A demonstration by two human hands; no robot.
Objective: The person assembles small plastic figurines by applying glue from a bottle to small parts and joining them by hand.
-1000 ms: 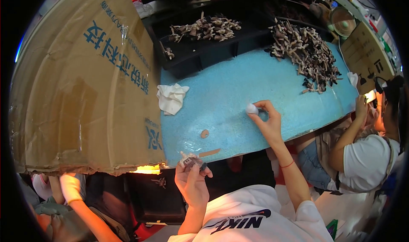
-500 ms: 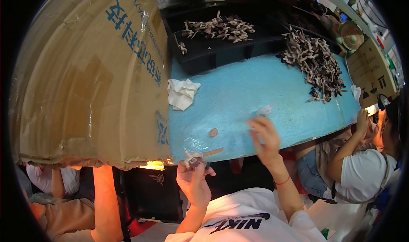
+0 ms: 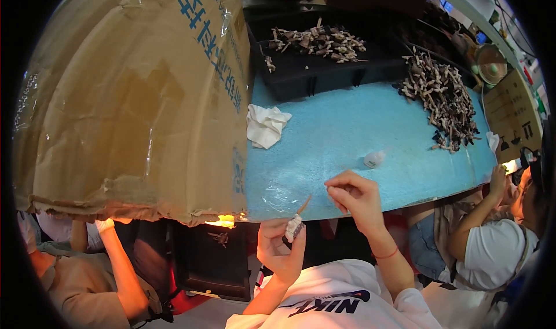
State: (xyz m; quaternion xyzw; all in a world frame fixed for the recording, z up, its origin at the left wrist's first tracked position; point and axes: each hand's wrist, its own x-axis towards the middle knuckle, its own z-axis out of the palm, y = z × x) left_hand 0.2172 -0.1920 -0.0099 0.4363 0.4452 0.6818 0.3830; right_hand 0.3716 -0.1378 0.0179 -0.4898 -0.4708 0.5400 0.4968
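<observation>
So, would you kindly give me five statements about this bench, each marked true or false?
1. The left hand holds a small figure. True.
2. The white bottle is in the right hand. False: it is on the blue tabletop, apart from that hand.
3. The crumpled white cloth lies beside the large cardboard box. True.
4. The black tray is empty. False: a heap of small pieces lies in it.
5. A fan appears at the picture's right. True.
</observation>
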